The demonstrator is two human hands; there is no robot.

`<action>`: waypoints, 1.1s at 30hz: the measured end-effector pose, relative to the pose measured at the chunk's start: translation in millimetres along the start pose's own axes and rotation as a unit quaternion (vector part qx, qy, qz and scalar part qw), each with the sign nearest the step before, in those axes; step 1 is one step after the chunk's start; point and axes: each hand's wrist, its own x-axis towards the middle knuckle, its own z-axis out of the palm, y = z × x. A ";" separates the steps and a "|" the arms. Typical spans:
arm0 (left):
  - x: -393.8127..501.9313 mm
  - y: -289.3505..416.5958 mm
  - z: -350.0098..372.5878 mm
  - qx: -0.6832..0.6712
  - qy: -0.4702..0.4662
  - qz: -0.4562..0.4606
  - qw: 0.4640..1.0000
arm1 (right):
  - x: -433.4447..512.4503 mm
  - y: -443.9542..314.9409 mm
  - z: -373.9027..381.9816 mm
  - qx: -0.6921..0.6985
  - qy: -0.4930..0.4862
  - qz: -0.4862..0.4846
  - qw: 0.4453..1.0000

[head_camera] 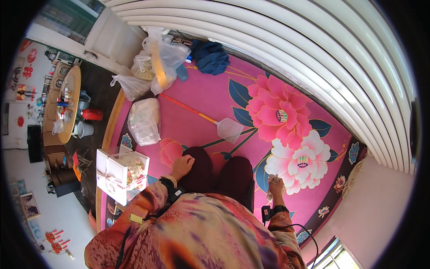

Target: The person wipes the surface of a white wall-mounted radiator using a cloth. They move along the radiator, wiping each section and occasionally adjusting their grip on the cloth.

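My left hand (183,166) rests against my dark-trousered thigh, its fingers curled in, with nothing seen in them. In my right hand (278,190) is a crumpled whitish cloth (275,180), pressed on the pink floral bed cover (208,101) by a printed white peony. Left of my left arm stands a white gift box (111,175) with a clear window and ribbon; what looks like a decorated cake shows inside. Beyond my knees lies a fly swatter (230,130) with a red and orange handle.
A plastic-wrapped bundle (144,121) and plastic bags (168,60) lie at the bed's far left, with a dark blue cloth (210,57) beside them. White ribbed curtain-like panels (268,37) border the far side. Past the wooden bed edge (112,117) stand a round table (72,104) and a bucket (85,129).
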 end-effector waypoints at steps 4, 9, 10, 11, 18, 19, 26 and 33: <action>-18.9 9.9 2.1 -0.006 0.018 -0.016 1.000 | -6.4 12.5 6.0 -0.042 -0.004 -0.023 0.999; -22.2 -1.5 -1.2 0.010 0.011 -0.005 1.000 | 7.1 -7.8 12.4 0.017 -0.020 -0.071 0.997; -22.9 -3.9 -0.5 0.000 0.019 0.003 1.000 | 10.2 -14.3 13.0 0.051 -0.027 -0.069 0.996; -23.5 -5.8 0.6 -0.007 0.023 0.008 1.000 | 12.3 -20.8 13.8 0.089 -0.030 -0.073 0.993; -25.0 -17.7 3.0 -0.043 0.024 0.000 0.999 | 16.0 -49.8 26.8 0.160 -0.036 -0.093 0.982; -24.7 -19.8 3.1 -0.044 0.030 0.007 0.999 | 14.7 -48.0 28.2 0.142 -0.016 -0.101 0.984; -23.1 -32.6 6.1 -0.080 0.036 0.001 0.996 | 0.4 -17.6 25.6 0.069 0.019 -0.052 0.996; -13.7 -48.2 6.7 -0.107 -0.014 -0.046 0.993 | -6.2 -16.4 23.2 0.007 0.085 0.015 0.996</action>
